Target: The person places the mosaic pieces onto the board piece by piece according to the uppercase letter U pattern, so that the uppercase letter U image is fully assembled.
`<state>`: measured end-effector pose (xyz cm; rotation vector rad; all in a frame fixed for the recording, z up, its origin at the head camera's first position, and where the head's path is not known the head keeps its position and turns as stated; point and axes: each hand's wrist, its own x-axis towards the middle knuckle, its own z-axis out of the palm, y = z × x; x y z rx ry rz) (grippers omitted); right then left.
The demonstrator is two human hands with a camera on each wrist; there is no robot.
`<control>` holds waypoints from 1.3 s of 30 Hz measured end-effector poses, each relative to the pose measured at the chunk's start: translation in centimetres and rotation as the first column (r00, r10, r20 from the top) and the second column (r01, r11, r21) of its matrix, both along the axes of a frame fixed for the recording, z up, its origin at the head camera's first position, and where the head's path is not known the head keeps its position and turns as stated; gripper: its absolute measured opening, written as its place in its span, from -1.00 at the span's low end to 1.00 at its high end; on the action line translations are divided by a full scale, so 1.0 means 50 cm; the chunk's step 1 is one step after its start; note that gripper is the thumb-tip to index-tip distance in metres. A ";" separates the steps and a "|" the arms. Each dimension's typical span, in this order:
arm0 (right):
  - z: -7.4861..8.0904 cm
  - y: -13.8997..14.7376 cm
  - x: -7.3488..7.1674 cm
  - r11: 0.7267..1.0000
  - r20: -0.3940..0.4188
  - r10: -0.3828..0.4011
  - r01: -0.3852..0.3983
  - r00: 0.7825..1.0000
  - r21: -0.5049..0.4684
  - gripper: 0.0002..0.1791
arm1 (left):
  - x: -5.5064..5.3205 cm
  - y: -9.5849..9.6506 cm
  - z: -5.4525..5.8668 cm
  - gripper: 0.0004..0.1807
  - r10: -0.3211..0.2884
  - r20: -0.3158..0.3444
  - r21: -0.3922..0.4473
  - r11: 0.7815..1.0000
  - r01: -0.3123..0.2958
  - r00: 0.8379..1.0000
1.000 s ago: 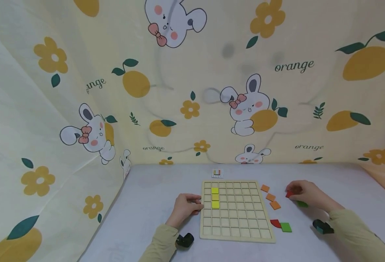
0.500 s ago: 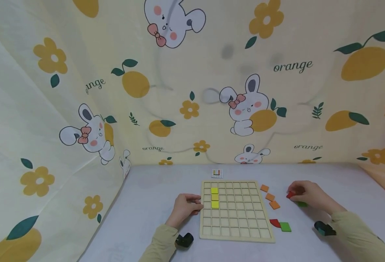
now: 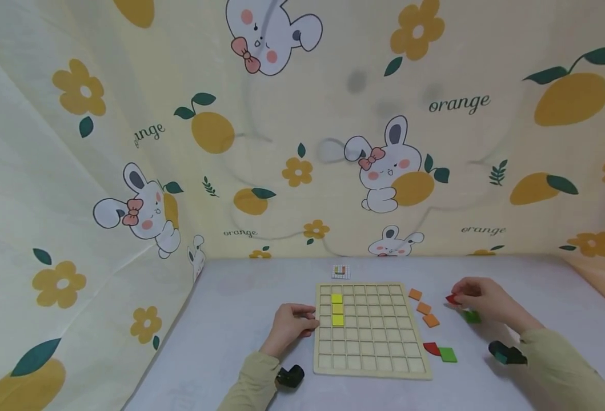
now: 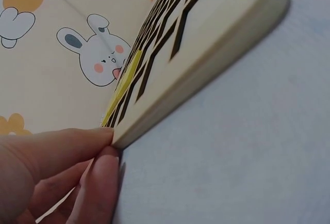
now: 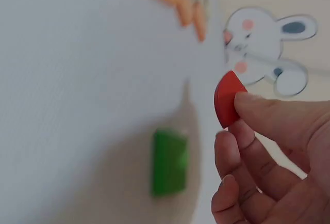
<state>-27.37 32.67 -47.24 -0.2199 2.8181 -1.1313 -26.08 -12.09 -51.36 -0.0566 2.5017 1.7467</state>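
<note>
The right hand [image 3: 479,301] is pinching a red quarter-round piece [image 5: 228,99] between thumb and fingers, its curved edge facing away from the palm, and is holding it off the worktop [image 3: 230,319] to the right of the wooden board [image 3: 368,347], beyond the orange tiles [image 3: 423,308]; the left hand [image 3: 291,324] is pinching the board's left edge.

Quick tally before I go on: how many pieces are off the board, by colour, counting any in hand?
Orange pieces: 3
Red pieces: 2, one of them pinched in the right hand
Green pieces: 2
Total: 7
</note>
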 end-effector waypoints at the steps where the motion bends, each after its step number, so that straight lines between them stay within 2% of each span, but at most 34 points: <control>1: 0.005 -0.004 0.001 1.000 -0.001 -0.008 0.008 1.000 -0.014 -0.79 | 0.000 0.001 0.001 -0.68 -0.002 0.002 0.001 1.000 0.002 1.000; 5: 0.028 -0.033 0.003 0.996 0.008 -0.041 0.041 0.999 -0.073 -0.70 | 0.001 0.002 0.005 -0.68 -0.005 0.001 0.005 1.000 0.005 1.000; 8: 0.041 -0.068 0.003 0.990 0.044 -0.068 0.073 0.997 -0.123 -0.64 | 0.002 0.002 0.005 -0.68 -0.006 0.002 0.007 1.000 0.006 1.000; 13: 0.044 -0.152 -0.001 0.975 0.111 -0.070 0.091 0.991 -0.201 -0.63 | 0.000 -0.003 0.005 -0.68 0.000 0.009 0.004 1.000 0.000 1.000; 17: 0.038 -0.223 0.012 0.966 0.137 -0.021 0.055 0.990 -0.252 -0.72 | -0.001 -0.004 0.004 -0.68 -0.007 0.010 0.010 1.000 0.007 1.000; 21: 0.030 -0.287 0.029 0.958 0.106 0.061 -0.028 0.993 -0.286 -0.80 | -0.002 -0.004 0.002 -0.68 -0.015 0.008 0.019 1.000 0.015 1.000; 24: 0.024 -0.322 0.036 0.936 0.090 0.132 -0.094 0.987 -0.339 -0.82 | -0.004 -0.002 0.003 -0.67 -0.025 0.004 0.026 0.999 0.025 1.000; 28: 0.012 -0.358 0.039 0.912 0.105 0.179 -0.125 0.978 -0.391 -0.81 | -0.003 0.002 0.007 -0.66 -0.029 0.001 0.031 0.999 0.029 1.000; 33: 0.004 -0.401 0.041 0.915 0.106 0.190 -0.137 0.976 -0.379 -0.84 | -0.001 0.000 0.004 -0.66 -0.031 0.005 0.039 0.999 0.031 1.000; 39: -0.005 -0.437 0.041 0.924 0.062 0.203 -0.171 0.977 -0.342 -0.89 | -0.001 -0.004 0.003 -0.66 -0.025 0.014 0.038 0.999 0.025 1.000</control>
